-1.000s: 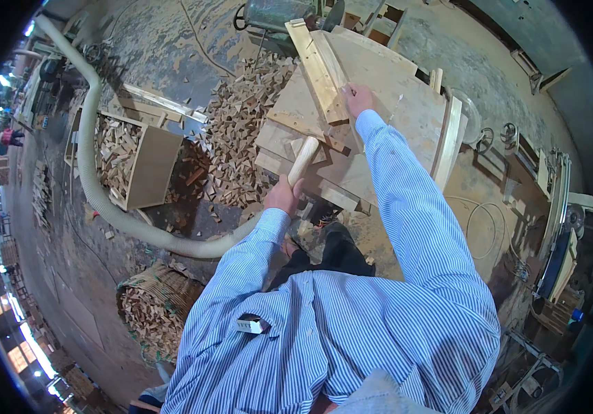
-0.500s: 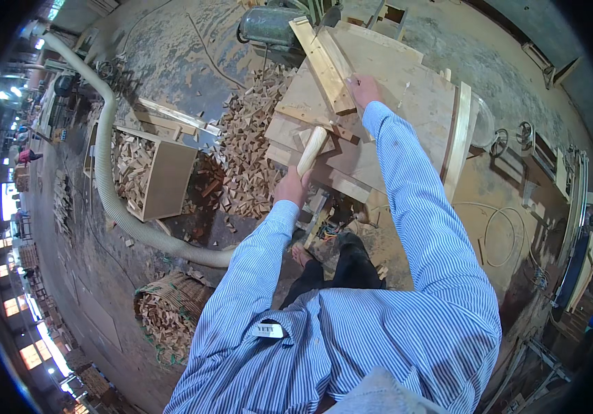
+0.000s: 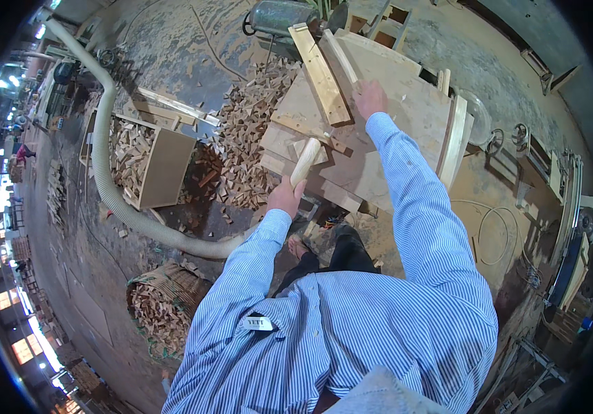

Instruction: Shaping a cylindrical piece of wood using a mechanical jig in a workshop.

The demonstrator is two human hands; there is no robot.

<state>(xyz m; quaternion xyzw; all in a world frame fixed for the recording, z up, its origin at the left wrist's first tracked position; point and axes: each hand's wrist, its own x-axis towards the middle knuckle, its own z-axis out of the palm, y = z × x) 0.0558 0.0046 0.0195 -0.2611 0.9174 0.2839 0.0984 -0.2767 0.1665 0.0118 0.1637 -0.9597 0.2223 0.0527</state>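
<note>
While left hand point(image 3: 285, 198) grips rod point(image 3: 305, 162) | right hand point(image 3: 370, 100) outstretched at strip point(image 3: 340, 55)

Stick point(image 3: 305, 162) partly hidden (left grip point(image 3: 285, 198)), person point(image 3: 25, 152) blurred

Left hand point(image 3: 286, 197) wrapped round the lower end of a rounded wooden rod point(image 3: 305, 161), its other end over the near edge of the worktable point(image 3: 410, 127). Right hand point(image 3: 371, 99) farther in, fingers closed at the near end of a narrow wooden strip point(image 3: 340, 56) that slants to the far edge. Thick pale board point(image 3: 319, 74) just left of strip. Long pale batten point(image 3: 451, 141) along right edge. Heaped wood offcuts point(image 3: 252, 131) on floor beyond left edge; box point(image 3: 167, 172), ribbed hose point(image 3: 103, 141), filled wicker basket point(image 3: 185, 283) farther left.
</note>
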